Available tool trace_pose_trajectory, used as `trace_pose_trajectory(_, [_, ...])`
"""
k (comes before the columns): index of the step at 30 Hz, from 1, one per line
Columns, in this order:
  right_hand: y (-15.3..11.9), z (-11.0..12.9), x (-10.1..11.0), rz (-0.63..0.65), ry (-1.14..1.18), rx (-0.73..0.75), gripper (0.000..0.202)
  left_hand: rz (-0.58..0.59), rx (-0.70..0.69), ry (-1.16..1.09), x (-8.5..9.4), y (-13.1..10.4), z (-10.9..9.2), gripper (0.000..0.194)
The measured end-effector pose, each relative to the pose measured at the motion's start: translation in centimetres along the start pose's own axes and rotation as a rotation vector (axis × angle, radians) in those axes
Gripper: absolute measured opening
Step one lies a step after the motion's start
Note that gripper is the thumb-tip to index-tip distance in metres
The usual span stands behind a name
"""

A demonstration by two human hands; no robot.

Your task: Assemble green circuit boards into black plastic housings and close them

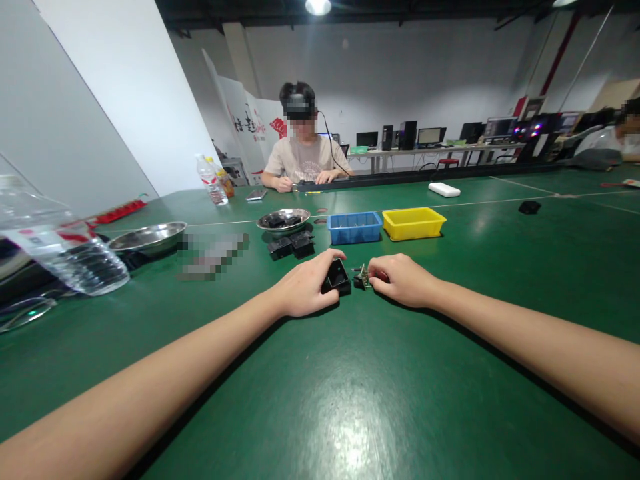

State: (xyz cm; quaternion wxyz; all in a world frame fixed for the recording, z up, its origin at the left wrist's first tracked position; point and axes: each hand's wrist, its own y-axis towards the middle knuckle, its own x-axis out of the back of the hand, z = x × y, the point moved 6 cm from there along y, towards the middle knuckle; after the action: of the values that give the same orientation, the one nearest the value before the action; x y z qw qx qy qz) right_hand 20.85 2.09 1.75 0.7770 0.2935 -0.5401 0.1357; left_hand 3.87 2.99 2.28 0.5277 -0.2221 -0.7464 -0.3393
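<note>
Though in left hand (303, 287), black box (342, 285) near right hand (403, 280)

A workshop is indicated by the green table (360, 387), set with plastic bins (355, 233), and monitors (429, 137) ranged along the wall (390, 80).

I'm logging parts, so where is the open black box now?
Near the middle of the head view, the open black box is in the left hand, just left of the small part in the right hand.
</note>
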Motion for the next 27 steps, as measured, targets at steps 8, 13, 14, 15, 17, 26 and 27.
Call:
trace_pose_trajectory(8, [0.02, -0.22, -0.20, -0.005, 0.001, -0.004, 0.009, -0.017, 0.005, -0.028, -0.01, 0.28, 0.04, 0.053])
trace_pose_trajectory(13, [0.04, -0.21, -0.19, -0.006, 0.010, -0.003, 0.009, -0.046, 0.014, -0.038, 0.15, 0.28, 0.09, 0.049])
trace_pose_trajectory(14, [0.04, -0.22, -0.19, -0.005, 0.008, -0.003, 0.009, -0.054, 0.007, -0.047, 0.18, 0.27, 0.05, 0.047])
trace_pose_trajectory(15, [0.04, -0.23, -0.20, -0.005, 0.005, -0.005, 0.009, -0.064, -0.001, -0.055, 0.21, 0.25, 0.01, 0.045])
trace_pose_trajectory(17, [0.04, -0.26, -0.21, -0.005, 0.002, -0.007, 0.009, -0.086, -0.019, -0.058, 0.29, 0.19, -0.09, 0.039])
trace_pose_trajectory(26, [0.04, -0.11, -0.13, -0.006, 0.000, 0.001, 0.009, -0.193, -0.161, 0.009, 0.65, -0.13, -0.65, 0.031])
trace_pose_trajectory(27, [0.04, -0.12, -0.13, -0.007, 0.002, 0.002, 0.009, -0.206, -0.173, 0.017, 0.72, -0.15, -0.69, 0.031])
